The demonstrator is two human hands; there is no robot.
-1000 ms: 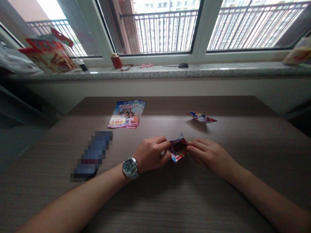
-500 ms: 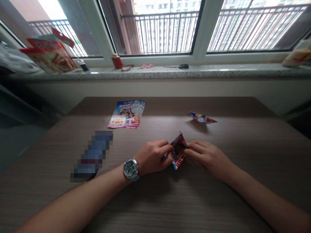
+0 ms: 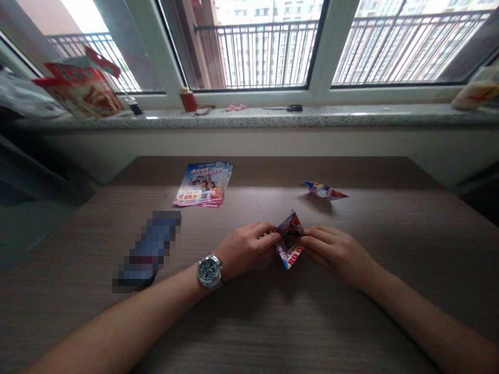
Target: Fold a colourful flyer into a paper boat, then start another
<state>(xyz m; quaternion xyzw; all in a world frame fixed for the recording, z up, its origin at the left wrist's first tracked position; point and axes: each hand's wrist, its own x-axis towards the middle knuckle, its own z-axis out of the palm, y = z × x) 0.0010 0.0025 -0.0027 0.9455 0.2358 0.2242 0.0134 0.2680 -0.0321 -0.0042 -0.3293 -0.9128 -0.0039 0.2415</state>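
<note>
A folded paper flyer, printed in red, white and blue, is held above the table between my two hands. Its top comes to a point, and a lower corner with red figures points toward me. My left hand, a metal watch on its wrist, pinches the left side. The right side is gripped by my right hand, fingers closed on the edge; its thumb is mostly hidden. Beyond my right hand, a folded paper boat rests on the table.
A stack of flyers lies at the table's back left. Nearer me is a blurred-out dark flat object. On the stone windowsill are scissors, a small red container and a red package.
The folded flyer has shifted slightly right and opened a little wider between my hands. My left fingers have moved a bit along its edge. The other things stay where they were.
</note>
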